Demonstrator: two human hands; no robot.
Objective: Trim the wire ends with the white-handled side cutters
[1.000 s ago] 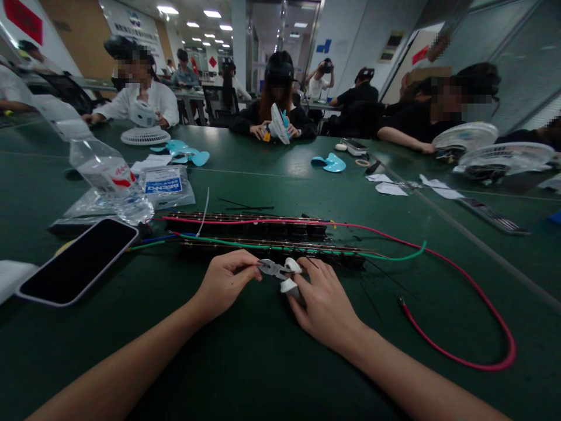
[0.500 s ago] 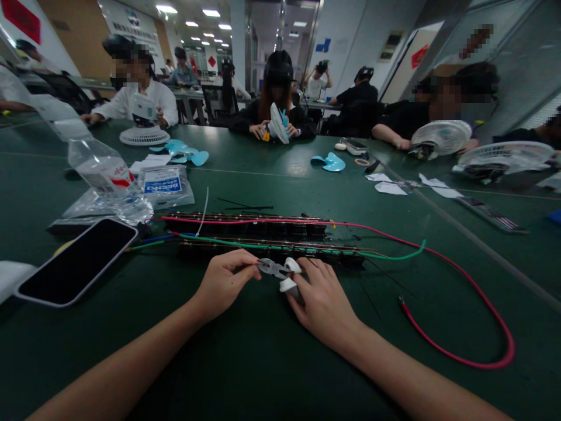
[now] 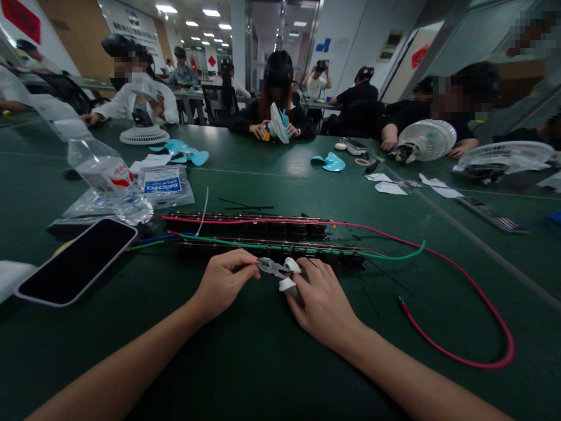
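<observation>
My right hand (image 3: 325, 301) is closed around the white-and-grey handles of a pair of pliers (image 3: 272, 268), whose metal jaws point left. My left hand (image 3: 228, 280) pinches thumb and forefinger together right at the jaw tips; whatever is between them is too small to make out. Just beyond both hands lie two long black strips (image 3: 272, 248) side by side, with metal along their tops. A green wire (image 3: 298, 247) runs along the nearer strip, and a red wire (image 3: 289, 221) crosses the farther one. From the left part stands a pale cable tie (image 3: 204, 211).
At left are a phone (image 3: 79, 263), a plastic bottle (image 3: 105, 169) and a labelled plastic bag (image 3: 163, 184). The red wire's thick end (image 3: 456, 358) curves round at right. Thin black ties (image 3: 245, 206) lie behind the strips. Across the table, people handle fan parts near blue fan blades (image 3: 328, 162).
My hands and the pliers have hardly moved. Across the table, a person at right has shifted a white fan guard leftward, and one at left has raised a white part.
</observation>
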